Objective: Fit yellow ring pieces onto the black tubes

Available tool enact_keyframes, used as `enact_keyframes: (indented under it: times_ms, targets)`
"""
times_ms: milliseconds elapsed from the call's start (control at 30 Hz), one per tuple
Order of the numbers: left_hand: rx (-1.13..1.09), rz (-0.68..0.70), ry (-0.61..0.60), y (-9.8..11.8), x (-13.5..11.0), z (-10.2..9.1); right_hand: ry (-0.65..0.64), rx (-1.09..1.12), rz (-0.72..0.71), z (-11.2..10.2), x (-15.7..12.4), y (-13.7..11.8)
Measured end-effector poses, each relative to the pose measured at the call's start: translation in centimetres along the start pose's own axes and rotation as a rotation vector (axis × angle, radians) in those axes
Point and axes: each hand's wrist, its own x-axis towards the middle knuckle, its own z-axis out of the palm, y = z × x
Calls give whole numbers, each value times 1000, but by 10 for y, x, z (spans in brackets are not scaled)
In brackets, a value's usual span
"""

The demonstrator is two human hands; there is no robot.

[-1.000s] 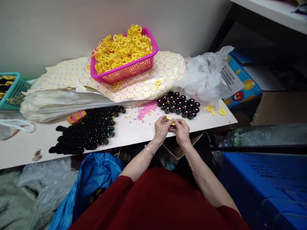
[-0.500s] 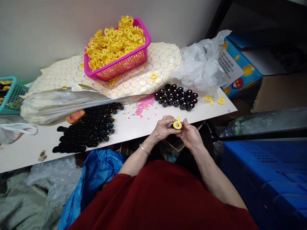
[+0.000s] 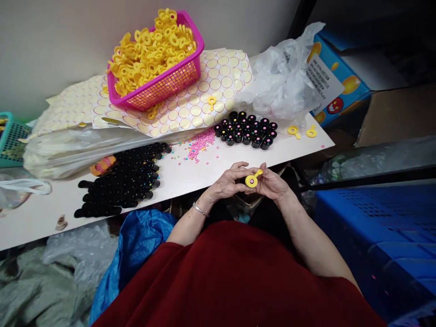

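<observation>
Your yellow cap turns, tab now rightward; your left hand pinches it, right hand's grip unclear; keep it level, turning gently.

A yellow ring with a pink centre, held at the worktop's front edge.
The left hand pinches it, the right hand close against it. Mostly pink beads lie mid-worktop; black cylinders and two loose rings sit toward the right end, a pink basket along the back edge.
</observation>
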Motion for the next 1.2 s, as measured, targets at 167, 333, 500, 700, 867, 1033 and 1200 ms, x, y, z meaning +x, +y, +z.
enact_keyframes:
  times_ms: [167,333,500,700,867,1033,1200]
  targets:
    - [102,9,-77,4,2,1,9,-170,16,0,-9,-5]
    - [231,59,-160,5,6,5,52,-289,48,4,-10,-13]
    - [378,57,-246,5,9,6,12,-349,103,6,-8,-19]
    - [517,132,-340,7,8,5,115,-337,-4,3,-9,3]
    - [571,100,-378,7,5,8,123,-352,-102,-6,-11,21]
    - [329,162,-151,-7,15,-12,247,-1018,-58,-20,-7,21]
    - [549,-166,634,-24,45,-40,325,-1850,180,-20,11,26]
